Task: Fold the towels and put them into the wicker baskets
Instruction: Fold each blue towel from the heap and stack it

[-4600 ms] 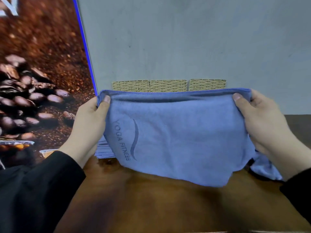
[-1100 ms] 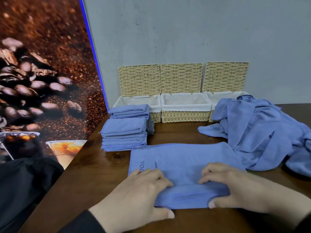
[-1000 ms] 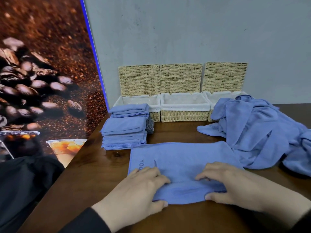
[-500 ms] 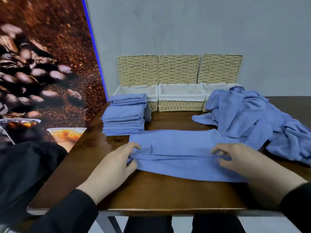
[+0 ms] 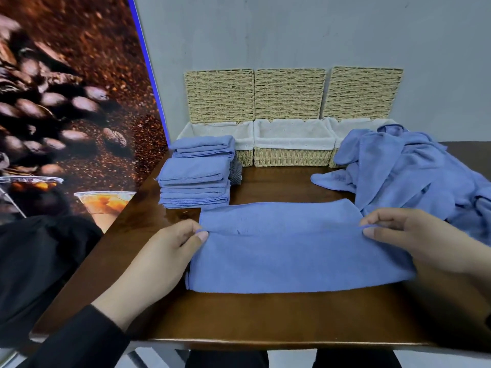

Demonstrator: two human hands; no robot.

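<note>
A blue towel lies flat on the wooden table, folded lengthwise into a wide band. My left hand pinches the folded edge at its left end. My right hand pinches the same edge at the right end. Three wicker baskets with white liners stand at the back against the wall: left, middle and right, each with its lid up. A stack of folded blue towels sits in front of the left basket.
A heap of unfolded blue towels covers the right side of the table and overlaps the right basket. A coffee-bean poster panel stands along the left edge. The table's front edge runs close to my body.
The towel, first held up in the air, was laid on the table. My hands folded its near edge away from me and slid apart to the two ends of the fold.
</note>
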